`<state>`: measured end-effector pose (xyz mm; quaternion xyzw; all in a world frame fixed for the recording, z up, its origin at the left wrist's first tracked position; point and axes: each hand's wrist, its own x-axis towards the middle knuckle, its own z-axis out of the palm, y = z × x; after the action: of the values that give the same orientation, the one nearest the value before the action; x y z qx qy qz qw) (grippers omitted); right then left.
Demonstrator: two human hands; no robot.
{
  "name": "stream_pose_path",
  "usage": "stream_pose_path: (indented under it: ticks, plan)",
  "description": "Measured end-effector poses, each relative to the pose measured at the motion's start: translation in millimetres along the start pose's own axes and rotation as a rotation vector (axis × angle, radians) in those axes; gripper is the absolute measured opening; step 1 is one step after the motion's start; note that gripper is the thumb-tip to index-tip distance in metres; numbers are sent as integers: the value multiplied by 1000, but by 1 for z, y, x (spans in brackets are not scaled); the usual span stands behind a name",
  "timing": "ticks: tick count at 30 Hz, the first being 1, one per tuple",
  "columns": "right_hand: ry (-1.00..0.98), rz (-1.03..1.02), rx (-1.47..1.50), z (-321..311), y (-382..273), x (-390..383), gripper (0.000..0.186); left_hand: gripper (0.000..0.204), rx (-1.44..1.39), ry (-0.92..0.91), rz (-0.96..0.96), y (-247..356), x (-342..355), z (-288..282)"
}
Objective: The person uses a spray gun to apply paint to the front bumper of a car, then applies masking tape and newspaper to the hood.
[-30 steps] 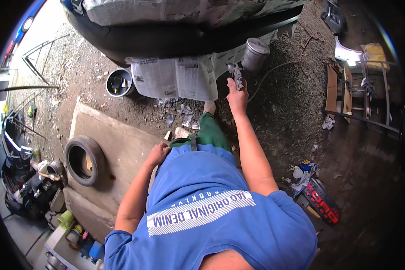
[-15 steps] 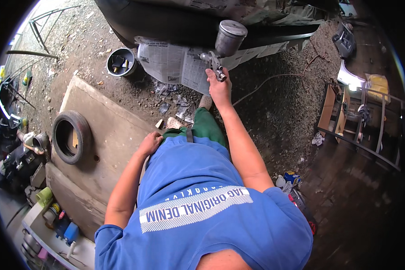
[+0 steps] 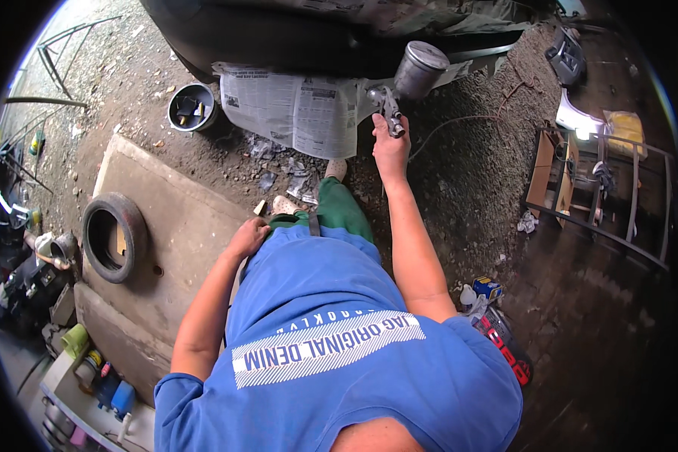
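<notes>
My right hand [image 3: 392, 154] is wrapped round the handle of a metal spray gun [image 3: 386, 104] with a silver cup on top. It is held out in front of a dark vehicle panel [image 3: 279, 38], over the right end of the masking newspaper [image 3: 290, 109]. The newspaper hangs along the panel's lower edge. The hand hides most of the gun's handle. Beside my hip, my left hand [image 3: 250, 236] rests against the green trousers [image 3: 344, 209] with its fingers lying on the cloth, and nothing shows in it.
A black bucket [image 3: 192, 107] holding small items stands on gravel at the left. A tire [image 3: 114, 238] lies on a concrete slab [image 3: 177, 192]. Crumpled paper [image 3: 300, 181] lies near my feet. A hose [image 3: 448, 124] crosses the ground, and a metal frame [image 3: 618, 233] stands at the right.
My right hand has moved to the right with the spray gun. My left hand stays at my hip. The whole view has shifted slightly.
</notes>
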<state>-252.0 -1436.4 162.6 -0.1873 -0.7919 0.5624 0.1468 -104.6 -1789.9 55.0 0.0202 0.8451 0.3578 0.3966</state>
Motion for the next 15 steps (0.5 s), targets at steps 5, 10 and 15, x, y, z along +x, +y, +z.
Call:
stream_pose_path:
  ticks: [5,10,15]
  plan:
    - [51,110,54,-20,-10,-7,30,39,35,-16,-11,6,4,-1]
    - [12,129,61,-9,-19,-3,35,39,36,-21,-33,4,1,0]
    - [-73,69,-3,16,-27,0,41,39,30,23,-9,-3,-3,2]
